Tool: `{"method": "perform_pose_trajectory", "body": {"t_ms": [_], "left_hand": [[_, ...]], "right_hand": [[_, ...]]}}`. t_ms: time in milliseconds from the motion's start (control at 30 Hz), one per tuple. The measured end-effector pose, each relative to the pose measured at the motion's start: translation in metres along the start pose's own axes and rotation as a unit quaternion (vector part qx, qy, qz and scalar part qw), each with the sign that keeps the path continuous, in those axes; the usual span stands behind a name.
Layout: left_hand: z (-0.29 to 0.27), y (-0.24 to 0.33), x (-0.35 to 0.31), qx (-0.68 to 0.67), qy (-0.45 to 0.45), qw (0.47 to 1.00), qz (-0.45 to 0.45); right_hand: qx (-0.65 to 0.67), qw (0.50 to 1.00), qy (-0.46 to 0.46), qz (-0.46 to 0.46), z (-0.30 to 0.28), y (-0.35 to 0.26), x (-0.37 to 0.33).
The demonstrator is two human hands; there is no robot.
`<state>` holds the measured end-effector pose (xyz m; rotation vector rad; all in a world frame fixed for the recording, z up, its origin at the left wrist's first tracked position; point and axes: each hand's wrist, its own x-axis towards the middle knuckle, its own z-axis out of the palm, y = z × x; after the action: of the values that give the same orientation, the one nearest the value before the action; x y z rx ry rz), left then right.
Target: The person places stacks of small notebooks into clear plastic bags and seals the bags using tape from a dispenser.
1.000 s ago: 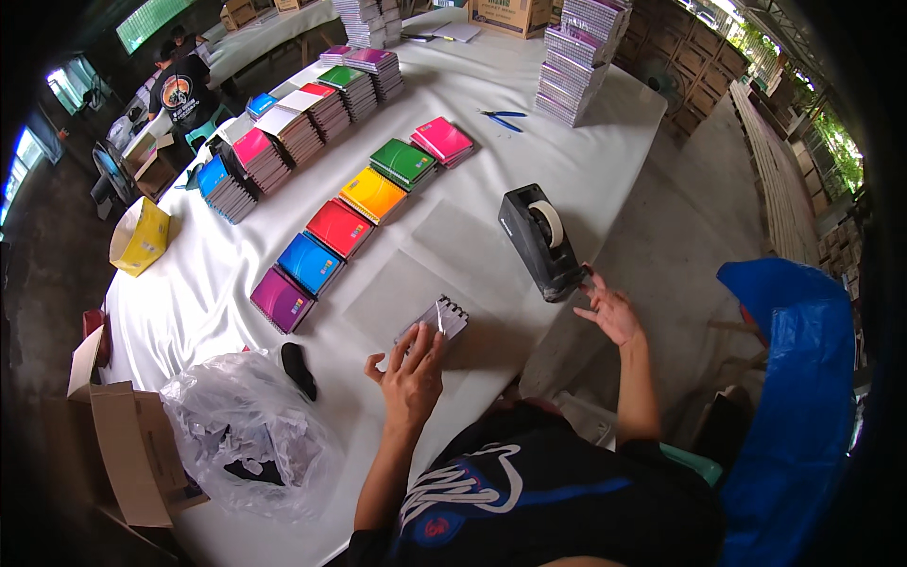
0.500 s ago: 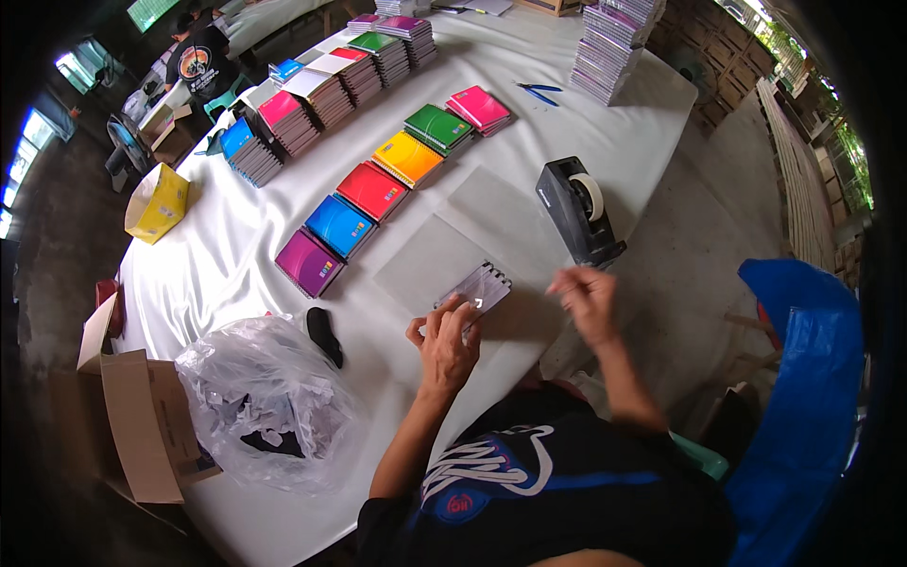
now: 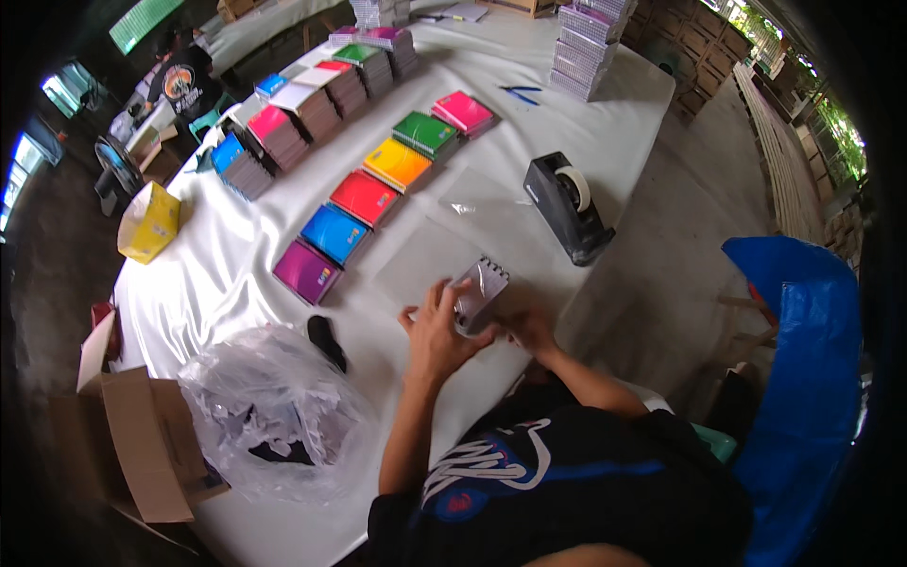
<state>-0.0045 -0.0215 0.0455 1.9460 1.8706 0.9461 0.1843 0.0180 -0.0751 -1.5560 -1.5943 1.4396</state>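
Swung back from the tape dispenser (image 3: 553,194) over the past second, your right hand (image 3: 529,331) now meets your left hand (image 3: 436,333) at the near end of a small wire-bound notepad (image 3: 484,288). Your left hand holds the notepad along its left side, fingers bent over it and thumb at the near end, close to your right fingertips. Your right hand is blurred, its fingers bunched narrowly; whether they grip anything cannot be told. The notepad sits just beyond your hands over the white-covered worktop (image 3: 619,128), its black coils away from you, beside clear plastic sheets (image 3: 416,269) spread ahead of your left hand. Farther out, short stacks of spiral notebooks (image 3: 364,197) run in a diagonal row, from purple nearest your left hand through blue, red, yellow and green to pink. The tape dispenser, black with a pale roll (image 3: 573,189), stands ahead and to the right of your right hand. Blue-handled cutters (image 3: 521,94) lie well beyond both hands. Left of your left hand rests a clear plastic bag (image 3: 274,406) of paper scraps; farther left stands an open cardboard box (image 3: 146,444).
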Motion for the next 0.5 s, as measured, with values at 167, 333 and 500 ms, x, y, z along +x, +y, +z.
{"method": "perform_pose_trajectory", "body": {"t_ms": [167, 333, 500], "left_hand": [[0.022, -0.002, 0.006, -0.025, 0.07, 0.994, 0.081], [-0.004, 0.069, 0.053, 0.18, 0.077, 0.907, 0.373], [0.02, 0.065, 0.11, 0.082, 0.128, 0.977, 0.149]], "right_hand": [[0.358, 0.917, -0.097, 0.146, -0.054, -0.093, -0.013], [0.406, 0.87, -0.253, -0.121, -0.121, -0.143, 0.018], [0.413, 0.853, -0.166, -0.27, -0.218, -0.209, 0.08]]}}
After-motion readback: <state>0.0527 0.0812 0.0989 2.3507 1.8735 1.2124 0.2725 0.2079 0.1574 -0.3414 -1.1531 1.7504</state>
